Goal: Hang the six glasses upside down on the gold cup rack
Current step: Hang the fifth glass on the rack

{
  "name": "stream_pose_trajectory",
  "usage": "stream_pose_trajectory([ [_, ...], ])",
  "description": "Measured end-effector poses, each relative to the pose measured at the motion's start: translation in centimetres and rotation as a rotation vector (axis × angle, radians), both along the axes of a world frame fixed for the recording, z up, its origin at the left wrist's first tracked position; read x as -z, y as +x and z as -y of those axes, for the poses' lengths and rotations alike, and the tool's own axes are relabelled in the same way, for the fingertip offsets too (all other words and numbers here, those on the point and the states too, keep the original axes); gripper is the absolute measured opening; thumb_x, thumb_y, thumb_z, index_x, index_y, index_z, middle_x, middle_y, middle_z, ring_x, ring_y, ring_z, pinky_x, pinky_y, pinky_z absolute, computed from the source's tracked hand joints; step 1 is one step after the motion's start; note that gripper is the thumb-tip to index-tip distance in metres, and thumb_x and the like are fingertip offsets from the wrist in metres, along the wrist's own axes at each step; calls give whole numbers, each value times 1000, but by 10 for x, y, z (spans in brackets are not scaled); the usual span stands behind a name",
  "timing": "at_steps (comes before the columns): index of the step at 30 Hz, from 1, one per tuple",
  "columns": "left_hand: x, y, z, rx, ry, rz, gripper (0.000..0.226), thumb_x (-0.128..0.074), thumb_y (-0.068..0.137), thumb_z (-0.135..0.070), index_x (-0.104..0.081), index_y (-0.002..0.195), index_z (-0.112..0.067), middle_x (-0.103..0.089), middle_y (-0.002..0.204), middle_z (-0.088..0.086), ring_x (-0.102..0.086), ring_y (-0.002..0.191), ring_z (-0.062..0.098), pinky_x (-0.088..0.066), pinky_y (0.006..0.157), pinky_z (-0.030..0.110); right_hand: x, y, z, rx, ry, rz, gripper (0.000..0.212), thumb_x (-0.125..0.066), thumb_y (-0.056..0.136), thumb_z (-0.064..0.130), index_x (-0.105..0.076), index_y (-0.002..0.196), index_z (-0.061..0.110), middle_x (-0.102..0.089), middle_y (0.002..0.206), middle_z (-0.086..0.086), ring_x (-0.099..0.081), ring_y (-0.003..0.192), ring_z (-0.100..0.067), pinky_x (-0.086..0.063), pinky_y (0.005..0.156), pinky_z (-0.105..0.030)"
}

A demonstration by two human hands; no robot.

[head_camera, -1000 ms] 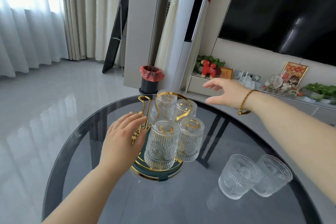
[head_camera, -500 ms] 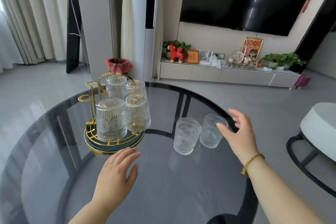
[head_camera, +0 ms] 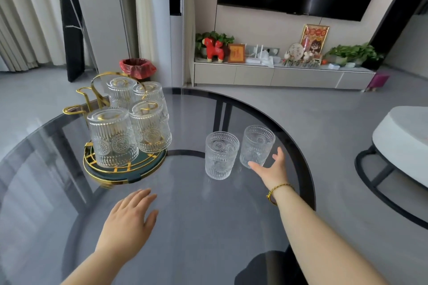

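The gold cup rack (head_camera: pixel 97 166) with a dark green base stands on the left of the round glass table (head_camera: pixel 190 226). Several embossed clear glasses hang on it upside down, the nearest one (head_camera: pixel 112 137) at its front; two gold hooks (head_camera: pixel 76 108) at its left stick out bare. Two glasses stand upright to the right: one (head_camera: pixel 221 155) nearer the rack, one (head_camera: pixel 257 145) beside it. My right hand (head_camera: pixel 271 169) is open, fingers spread right at the base of the right-hand glass. My left hand (head_camera: pixel 128 220) hovers flat and open in front of the rack.
The table's dark rim (head_camera: pixel 308 169) curves just right of my right hand. Past it on the floor stand a white round stool (head_camera: pixel 403 136), a TV cabinet (head_camera: pixel 278 76) with ornaments, and a red-lined bin (head_camera: pixel 137 68) behind the rack.
My left hand came off the rack and dropped back toward me. My right hand swung from behind the rack down to the right-hand upright glass. The camera turned right.
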State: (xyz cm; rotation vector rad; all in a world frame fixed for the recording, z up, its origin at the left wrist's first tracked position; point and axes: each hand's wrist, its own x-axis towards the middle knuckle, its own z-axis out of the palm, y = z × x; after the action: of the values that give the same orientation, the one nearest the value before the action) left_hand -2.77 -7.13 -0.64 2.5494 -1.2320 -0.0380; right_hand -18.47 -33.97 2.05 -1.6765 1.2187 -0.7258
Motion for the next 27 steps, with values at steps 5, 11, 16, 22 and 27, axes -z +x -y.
stream_pose_trajectory([
  [5, -1, 0, 2, -12, 23, -13, 45, -36, 90, -46, -35, 132, -31, -34, 145, -11, -25, 137, 10, -18, 114, 29, 10, 25, 4, 130, -53, -74, 102, -76, 59, 37, -13, 138, 26, -43, 138, -8, -36, 127, -32, -34, 105, -45],
  [11, -3, 0, 5, -20, 38, -19, 44, -34, 90, -48, -33, 132, -34, -32, 145, -13, -24, 137, 9, -17, 114, 29, 15, 37, 12, 186, -105, -51, 91, -77, 57, 36, -26, 131, 20, -50, 130, -10, -43, 120, -33, -39, 98, -41],
  [16, -2, 1, 3, -7, 15, -25, 40, -34, 92, -41, -37, 130, -30, -35, 144, -10, -26, 136, 11, -18, 113, 30, 15, 32, 17, 96, -60, 73, 80, -77, 60, 24, -32, 125, 19, -53, 119, -5, -52, 106, -25, -40, 84, -32],
  [22, -5, 1, 3, -3, -16, -54, 38, -30, 94, -40, -41, 129, -28, -38, 143, -8, -28, 135, 12, -19, 113, 31, -20, -4, 19, -52, -118, 173, 64, -75, 62, 6, -41, 116, 18, -54, 112, -2, -52, 101, -18, -36, 84, -28],
  [27, -10, 1, -2, -4, -18, -87, 38, -30, 94, -40, -37, 130, -31, -35, 144, -11, -27, 135, 9, -18, 113, 27, -86, -24, -1, -248, -292, -35, 77, -78, 59, 18, -36, 124, 20, -48, 114, 4, -46, 106, -15, -34, 89, -29],
])
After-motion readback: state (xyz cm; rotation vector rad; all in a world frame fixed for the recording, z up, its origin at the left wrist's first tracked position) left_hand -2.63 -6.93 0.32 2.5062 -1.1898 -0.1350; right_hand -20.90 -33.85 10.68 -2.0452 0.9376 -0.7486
